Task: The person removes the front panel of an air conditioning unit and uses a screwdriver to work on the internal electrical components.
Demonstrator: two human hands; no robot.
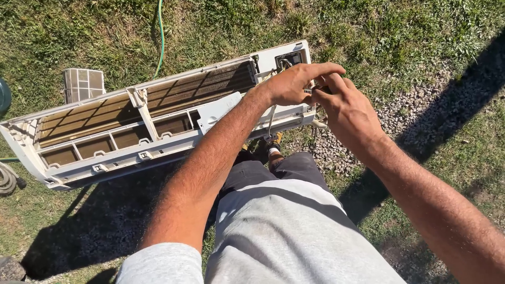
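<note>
Both bare forearms are reaching toward 12 o'clock, the left hand (291, 84) and right hand (348, 111) meeting, fingers curling together, fingertips touching.

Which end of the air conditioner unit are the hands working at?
The end toward the gravel, where left hand and right hand meet at the unit's open electrical corner; the other end lies untouched.

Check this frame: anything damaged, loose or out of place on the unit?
Yes. The white indoor air-conditioner unit lies on grass with its front cover off and brownish coil fins exposed. A mesh filter panel lies apart on the grass behind it. Wires hang loose from the right end, where the left hand and right hand work.
</note>
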